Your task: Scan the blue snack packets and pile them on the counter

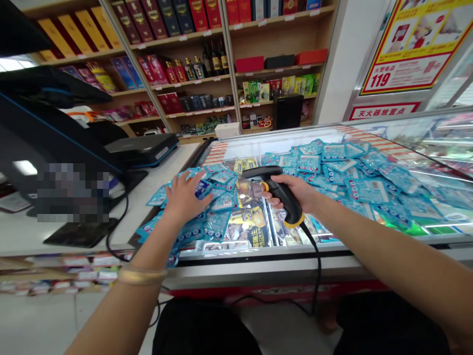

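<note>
Right hand wrapped around the handle of a black-and-yellow scanner, its head pointing left over the glass. Left hand spread, fingers apart, lying over the left heap of blue packets; from where I stand, can't tell whether any one packet is pinched.

Scanner sits between this heap and the larger right heap, both on a glass-topped case. Left heap runs to the case's left end, a few packets hanging at the near edge.

Working notes, my judgement: lift packets singly, since the slick foil probably slides and doubles up. Smooth each one flat, printed code towards the scanner head, fingers off the code. Bring packet to scanner, wrist steady. Keep the heaps well apart so none get mixed.

Cable drops over the near edge; best kept slack, clear of packets. White bench to the left; stocked shelves far behind.
</note>
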